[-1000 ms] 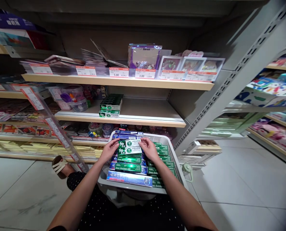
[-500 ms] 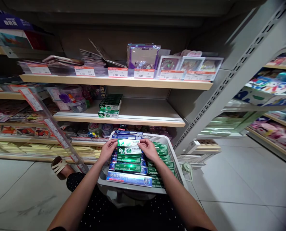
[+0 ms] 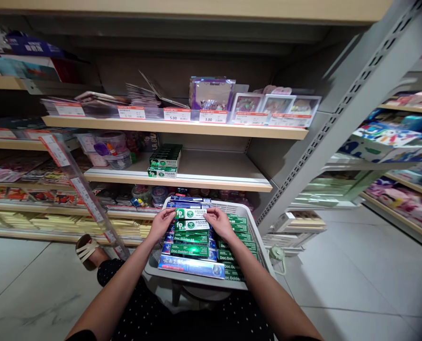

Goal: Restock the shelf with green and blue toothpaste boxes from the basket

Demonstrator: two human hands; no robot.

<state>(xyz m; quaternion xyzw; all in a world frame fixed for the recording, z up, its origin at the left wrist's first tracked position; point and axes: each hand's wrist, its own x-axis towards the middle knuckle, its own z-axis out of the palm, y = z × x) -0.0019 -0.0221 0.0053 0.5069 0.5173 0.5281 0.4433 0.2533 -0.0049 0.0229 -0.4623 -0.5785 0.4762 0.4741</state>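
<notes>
A green and white toothpaste box (image 3: 191,214) is held level by its two ends above the basket. My left hand (image 3: 163,222) pinches its left end, and my right hand (image 3: 218,222) grips the right end. Just below it lies a second box of the same look (image 3: 192,225). Beneath my hands the grey plastic basket (image 3: 196,280) holds rows of green boxes marked Doc.Golden (image 3: 189,250) and blue boxes (image 3: 193,266). Along the basket's right side runs another column of green boxes (image 3: 232,258), partly covered by my right forearm.
Ahead, a shelf (image 3: 218,166) bears a stack of green and white boxes (image 3: 164,161) beside clear plastic tubs (image 3: 113,149). The shelf above (image 3: 175,125) carries price tags and packets. A slanted metal upright (image 3: 338,113) stands at right. A foot in a sandal (image 3: 88,251) is at lower left.
The view has tilted up slightly, so shelves and basket sit a little lower in the picture. Both hands keep hold of the same toothpaste box, with little other movement.
</notes>
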